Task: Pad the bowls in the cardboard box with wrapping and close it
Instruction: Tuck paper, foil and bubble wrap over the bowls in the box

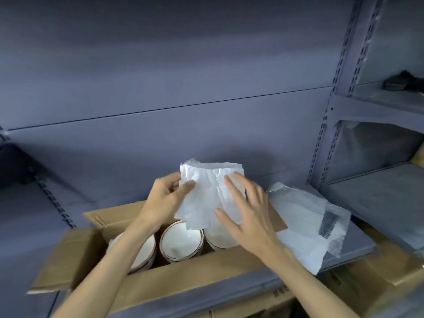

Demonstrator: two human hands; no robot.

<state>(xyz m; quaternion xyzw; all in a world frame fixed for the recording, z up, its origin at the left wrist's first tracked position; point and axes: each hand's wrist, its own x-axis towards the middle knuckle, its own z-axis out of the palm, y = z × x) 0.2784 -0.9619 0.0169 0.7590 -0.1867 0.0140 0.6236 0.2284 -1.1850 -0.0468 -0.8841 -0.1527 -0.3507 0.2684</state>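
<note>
Grey metal shelving (160, 99) backs an open cardboard box (183, 274) of bowls (181, 239). The left hand (165, 198) pinches a white wrapping sheet (206, 191) above them; right hand (247, 212), fingers spread, flattens it for padding. More wrapping (305, 223) lies at three o'clock.

Open at the top: cardboard box (160, 281), flaps folded out. Inside, three bowls (181, 241) packed side by side, only thin gaps between them. Above the bowls, blocked by a white wrapping sheet (206, 193) and both hands. Right of the box, more wrapping (305, 226) lying on the shelf (358, 251).
</note>
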